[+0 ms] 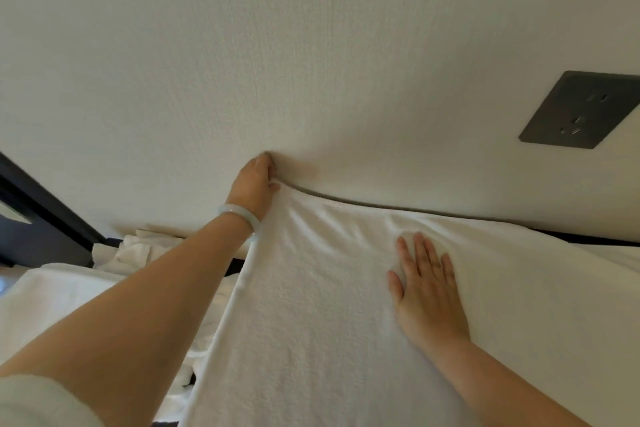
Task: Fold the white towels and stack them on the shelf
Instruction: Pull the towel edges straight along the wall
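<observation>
Wall (311, 45) pale, close behind: against it my left hand (254, 180) pinches the far corner of the towel (311, 315), right hand (426, 288) flat on it, fingers straight. Towel spread before me; I should hold that corner taut and smooth outward before folding.

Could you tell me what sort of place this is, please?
Probably a hotel room or linen area: a white towel spread against a textured wall with a dark socket plate, more white linen at left.

Wall (311, 45) blocks ahead; crumpled towels (133, 251) crowd left.
</observation>
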`<state>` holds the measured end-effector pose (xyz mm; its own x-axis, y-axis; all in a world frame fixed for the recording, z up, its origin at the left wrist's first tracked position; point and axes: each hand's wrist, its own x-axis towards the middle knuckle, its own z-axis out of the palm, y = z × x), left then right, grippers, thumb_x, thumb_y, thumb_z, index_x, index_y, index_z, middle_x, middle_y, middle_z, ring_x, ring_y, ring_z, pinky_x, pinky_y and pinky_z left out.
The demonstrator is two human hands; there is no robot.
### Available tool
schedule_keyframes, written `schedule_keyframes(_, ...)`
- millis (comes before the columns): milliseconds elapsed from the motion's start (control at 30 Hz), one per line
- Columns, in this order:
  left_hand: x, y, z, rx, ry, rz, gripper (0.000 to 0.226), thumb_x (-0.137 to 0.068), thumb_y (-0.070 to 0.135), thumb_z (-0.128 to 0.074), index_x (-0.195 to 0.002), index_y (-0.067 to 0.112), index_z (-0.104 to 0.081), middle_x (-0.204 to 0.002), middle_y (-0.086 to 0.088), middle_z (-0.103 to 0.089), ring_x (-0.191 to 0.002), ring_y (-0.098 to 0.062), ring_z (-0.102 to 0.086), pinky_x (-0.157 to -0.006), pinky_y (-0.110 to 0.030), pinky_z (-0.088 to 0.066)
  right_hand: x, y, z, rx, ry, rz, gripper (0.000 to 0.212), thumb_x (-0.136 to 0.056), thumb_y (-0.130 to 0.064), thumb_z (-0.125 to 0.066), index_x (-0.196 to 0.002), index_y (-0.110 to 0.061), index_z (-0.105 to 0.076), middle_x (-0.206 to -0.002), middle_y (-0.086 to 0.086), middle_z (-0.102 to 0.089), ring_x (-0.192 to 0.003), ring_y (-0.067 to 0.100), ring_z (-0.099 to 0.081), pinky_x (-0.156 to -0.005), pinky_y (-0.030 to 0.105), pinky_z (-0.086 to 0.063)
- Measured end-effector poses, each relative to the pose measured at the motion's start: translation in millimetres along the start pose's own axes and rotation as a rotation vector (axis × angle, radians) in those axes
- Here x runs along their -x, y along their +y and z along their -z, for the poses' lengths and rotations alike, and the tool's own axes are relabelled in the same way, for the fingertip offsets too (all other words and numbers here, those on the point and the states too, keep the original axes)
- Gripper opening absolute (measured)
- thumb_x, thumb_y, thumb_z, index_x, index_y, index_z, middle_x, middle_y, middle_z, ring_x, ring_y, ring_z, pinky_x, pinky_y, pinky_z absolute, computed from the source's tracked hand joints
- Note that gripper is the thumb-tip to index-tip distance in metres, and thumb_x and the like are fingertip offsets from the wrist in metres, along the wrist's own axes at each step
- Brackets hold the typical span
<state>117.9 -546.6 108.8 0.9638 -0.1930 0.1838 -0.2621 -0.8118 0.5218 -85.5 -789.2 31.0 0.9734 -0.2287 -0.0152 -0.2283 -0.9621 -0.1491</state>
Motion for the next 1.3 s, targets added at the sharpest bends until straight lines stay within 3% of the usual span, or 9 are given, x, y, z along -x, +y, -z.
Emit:
schedule_keyframes(167, 73.4, 38.3, -48.0, -0.366, -0.041, -0.188, 0.043, -0.099, 0.035, -0.044, -0.132, 0.008, -0.050, -0.132, -0.011, -0.050, -0.119, -0.032, -0.044, -0.105, -0.041, -0.033, -1.0, -2.1, 1.4, 0.007, 0.005, -0.001, 0.076, -0.086, -0.054, 0.017, -0.156, -0.028, 0.009, -0.166, 0.002, 0.011, -0.152, 0.015, 0.013, -0.123, 0.039, 0.012)
schedule_keyframes(333, 110.9, 38.5, -85.3, -0.429, -0.413, -0.087, 0.068, -0.092, 0.067, -0.004, -0.154, 0.040, 0.008, -0.161, 0.009, 0.020, -0.148, -0.022, 0.021, -0.111, -0.064, 0.014, -3.8, -3.6, 6.1, 0.061, -0.050, -0.013, 0.066, -0.096, -0.053, 0.003, -0.158, -0.032, 0.002, -0.167, 0.006, 0.009, -0.154, 0.021, 0.009, -0.123, 0.044, 0.010)
schedule_keyframes(533, 90.2, 39.4, -75.2, -0.462, -0.398, 0.126, 0.067, -0.096, 0.061, -0.005, -0.153, 0.033, 0.016, -0.162, 0.003, 0.022, -0.148, -0.027, 0.020, -0.115, -0.063, 0.006, -1.8, 44.4, 21.1, 0.112, -0.125, -0.128, 0.068, -0.095, -0.066, -0.004, -0.157, -0.039, 0.008, -0.166, -0.006, 0.015, -0.152, 0.028, 0.015, -0.117, 0.059, 0.012)
schedule_keyframes(700, 150.6, 82.4, -111.3, -0.440, -0.388, -0.129, 0.072, -0.084, 0.066, 0.016, -0.150, 0.038, 0.021, -0.160, 0.007, 0.025, -0.147, -0.022, 0.024, -0.112, -0.063, 0.015, 14.8, 95.1, 27.4, 0.098, -0.144, -0.006, 0.066, -0.096, -0.062, -0.004, -0.156, -0.037, 0.010, -0.164, -0.012, 0.016, -0.153, 0.016, 0.012, -0.121, 0.044, 0.012)
schedule_keyframes(933, 145.8, 89.0, -105.6, -0.477, -0.395, -0.102, 0.063, -0.096, 0.059, -0.002, -0.152, 0.037, 0.018, -0.162, 0.006, 0.021, -0.148, -0.021, 0.022, -0.115, -0.062, 0.009, 26.4, 212.7, 70.5, 0.059, -0.174, -0.454, 0.066, -0.101, -0.056, -0.014, -0.160, -0.028, -0.002, -0.167, -0.006, 0.009, -0.153, 0.015, 0.009, -0.122, 0.054, 0.003)
schedule_keyframes(1033, 160.7, 114.0, -106.4, -0.422, -0.381, -0.079, 0.063, -0.100, 0.054, -0.006, -0.154, 0.029, 0.014, -0.162, 0.002, 0.020, -0.148, -0.026, 0.022, -0.117, -0.058, 0.009, 48.5, 146.5, 60.2, 0.060, -0.101, -0.118, 0.064, -0.101, -0.056, -0.019, -0.159, -0.030, -0.011, -0.167, -0.004, 0.000, -0.154, 0.019, -0.001, -0.121, 0.055, 0.003)
schedule_keyframes(1133, 202.6, 139.8, -117.4, -0.407, -0.398, -0.293, 0.064, -0.091, 0.061, 0.007, -0.149, 0.037, 0.022, -0.160, 0.005, 0.025, -0.146, -0.023, 0.026, -0.116, -0.056, 0.016, 86.3, 84.6, 35.9, 0.049, -0.063, 0.274, 0.064, -0.096, -0.055, -0.027, -0.148, -0.021, -0.046, -0.155, 0.005, -0.041, -0.142, 0.026, -0.041, -0.114, 0.059, -0.029)
schedule_keyframes(1200, 218.5, 133.2, -118.0, -0.442, -0.439, -0.322, 0.065, -0.084, 0.062, 0.016, -0.144, 0.042, 0.029, -0.158, 0.009, 0.028, -0.145, -0.020, 0.028, -0.115, -0.057, 0.015, 94.2, 107.0, 35.5, 0.039, -0.102, 0.260, 0.064, -0.099, -0.054, -0.024, -0.154, -0.023, -0.034, -0.161, 0.002, -0.029, -0.148, 0.019, -0.027, -0.123, 0.046, -0.017)
schedule_keyframes(1300, 208.6, 112.5, -106.8, -0.476, -0.408, -0.197, 0.061, -0.093, 0.059, 0.007, -0.148, 0.039, 0.025, -0.159, 0.009, 0.026, -0.147, -0.017, 0.023, -0.118, -0.056, 0.008, 96.4, 199.3, 50.4, 0.079, -0.079, -0.145, 0.060, -0.105, -0.048, -0.021, -0.159, -0.027, -0.004, -0.167, -0.002, 0.000, -0.154, 0.014, 0.002, -0.123, 0.037, 0.005)
